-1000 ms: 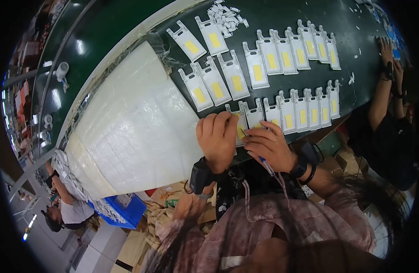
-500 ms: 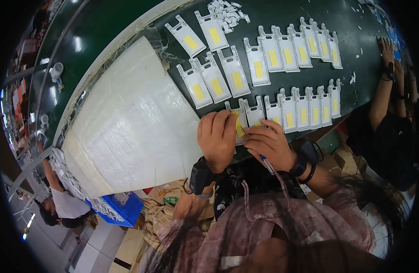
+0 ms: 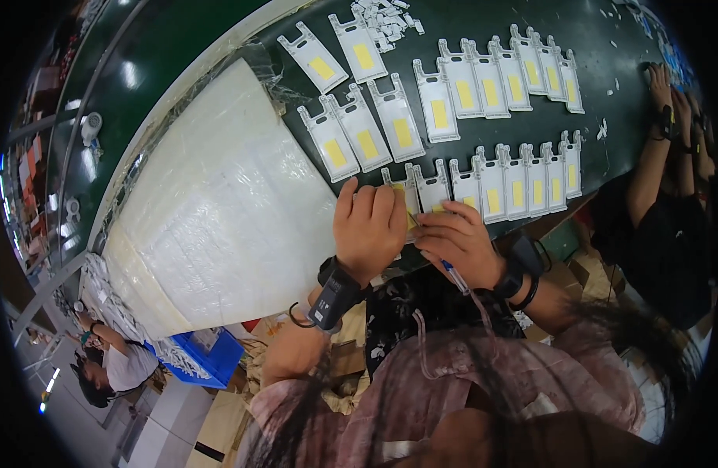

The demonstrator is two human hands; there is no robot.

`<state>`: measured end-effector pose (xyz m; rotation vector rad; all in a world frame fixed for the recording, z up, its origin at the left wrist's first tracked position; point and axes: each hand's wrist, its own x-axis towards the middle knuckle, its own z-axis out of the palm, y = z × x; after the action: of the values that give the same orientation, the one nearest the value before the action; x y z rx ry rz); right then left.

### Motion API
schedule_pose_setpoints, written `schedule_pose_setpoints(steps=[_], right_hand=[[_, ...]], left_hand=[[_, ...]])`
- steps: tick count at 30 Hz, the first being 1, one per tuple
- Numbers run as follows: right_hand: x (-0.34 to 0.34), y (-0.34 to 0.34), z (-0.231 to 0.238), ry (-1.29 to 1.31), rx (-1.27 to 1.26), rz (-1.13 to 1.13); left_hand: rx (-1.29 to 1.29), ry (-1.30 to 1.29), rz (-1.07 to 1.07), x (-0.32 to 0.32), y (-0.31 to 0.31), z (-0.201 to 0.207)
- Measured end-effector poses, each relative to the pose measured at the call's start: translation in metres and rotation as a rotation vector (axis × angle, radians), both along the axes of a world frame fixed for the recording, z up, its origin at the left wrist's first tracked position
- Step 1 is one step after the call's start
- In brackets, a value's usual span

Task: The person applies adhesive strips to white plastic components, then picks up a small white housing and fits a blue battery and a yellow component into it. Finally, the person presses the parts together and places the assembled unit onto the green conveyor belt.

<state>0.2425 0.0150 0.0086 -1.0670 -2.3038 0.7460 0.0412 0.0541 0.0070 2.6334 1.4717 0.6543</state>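
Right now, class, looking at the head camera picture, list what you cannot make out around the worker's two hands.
- Head view: the white card with the yellow patch lies mostly under the left hand.
- Head view: the fingertips of the right hand hide what they press.
- Head view: the small white bits on the green table are too small to identify.

Both hands, left hand (image 3: 369, 228) and right hand (image 3: 457, 242), press on a white card (image 3: 411, 204) with yellow patch, under the fingers (image 3: 441, 222).
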Motion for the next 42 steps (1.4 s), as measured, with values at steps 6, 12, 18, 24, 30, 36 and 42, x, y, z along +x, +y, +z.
schedule_pose_setpoints(steps=[6, 12, 18, 24, 30, 36, 42], right_hand=[[0.0, 0.0, 0.0, -0.005, 0.008, -0.009], [-0.002, 0.001, 0.0, 0.016, 0.033, -0.018], [-0.001, 0.002, 0.003, 0.016, 0.024, -0.007], [0.004, 0.009, 0.035, 0.126, -0.133, -0.078], [-0.013, 0.035, 0.019, 0.346, -0.347, -0.225], [-0.016, 0.042, 0.011, 0.358, -0.333, -0.251], [-0.018, 0.041, 0.009, 0.346, -0.342, -0.241]], left_hand=[[0.017, -0.032, -0.065, -0.002, 0.003, -0.001], [-0.112, -0.164, -0.068, -0.008, 0.005, -0.005], [-0.108, -0.189, -0.074, -0.009, 0.002, -0.008], [-0.106, -0.045, -0.058, -0.007, -0.009, 0.003], [-0.085, -0.05, -0.069, -0.009, -0.013, -0.003], [-0.044, -0.016, -0.076, -0.01, -0.013, -0.007], [-0.04, -0.023, -0.076, -0.011, -0.014, -0.011]])
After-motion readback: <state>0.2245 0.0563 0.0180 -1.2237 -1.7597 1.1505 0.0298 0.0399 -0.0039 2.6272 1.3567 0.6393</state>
